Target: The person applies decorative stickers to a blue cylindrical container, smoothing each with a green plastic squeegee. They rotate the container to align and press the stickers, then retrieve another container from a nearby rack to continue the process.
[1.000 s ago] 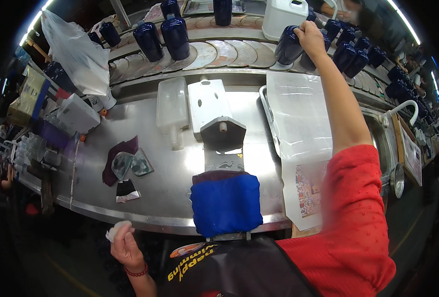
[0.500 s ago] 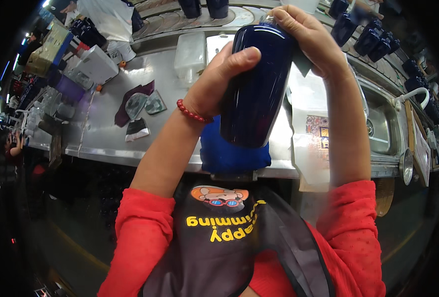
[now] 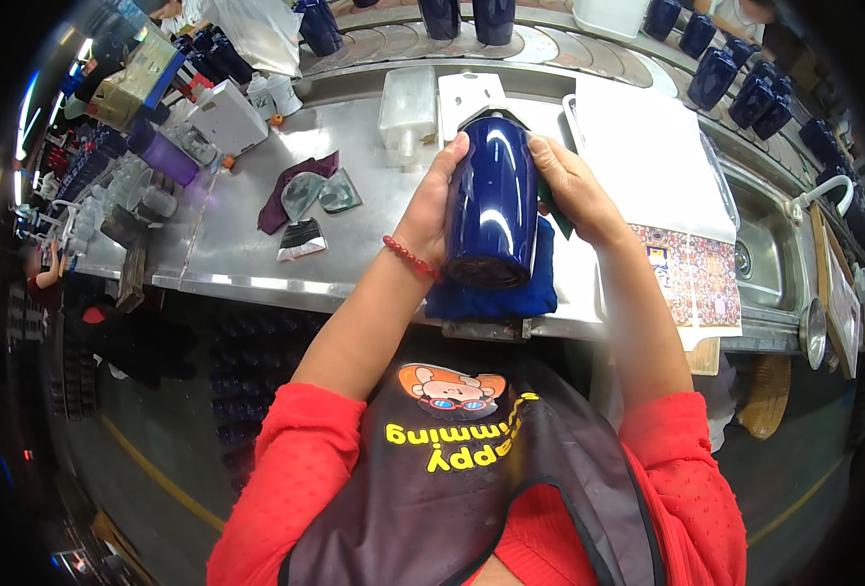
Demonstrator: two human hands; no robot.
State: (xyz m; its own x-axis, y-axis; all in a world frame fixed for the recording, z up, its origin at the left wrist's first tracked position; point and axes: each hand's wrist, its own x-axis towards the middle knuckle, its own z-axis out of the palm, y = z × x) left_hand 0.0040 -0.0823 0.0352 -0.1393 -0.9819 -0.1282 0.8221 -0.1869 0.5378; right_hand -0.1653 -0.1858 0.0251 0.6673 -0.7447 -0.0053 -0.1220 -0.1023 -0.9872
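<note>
A glossy dark blue bottle [image 3: 493, 200] is held between my two hands, its base tilted toward me and its neck end away. My left hand [image 3: 431, 217] presses along its left side, the thumb near the shoulder. On the other side my right hand [image 3: 577, 188] grips the upper part, and a thin dark green piece [image 3: 556, 213] shows between that palm and the bottle. A folded blue cloth [image 3: 542, 283] lies on the table edge beneath the bottle. My fingers behind the bottle are hidden.
Printed patterned sheets [image 3: 701, 273] and white paper [image 3: 638, 146] lie at the right, beside a metal sink [image 3: 757, 259]. Dark cloth scraps [image 3: 284, 195] rest on the left. A clear container [image 3: 406, 112] stands behind. Several blue bottles [image 3: 714, 76] ride a conveyor [image 3: 559, 47] at the back.
The bottle has come down and closer to upright in view. My right hand has slid from its neck end to its side. The view has shifted slightly.
</note>
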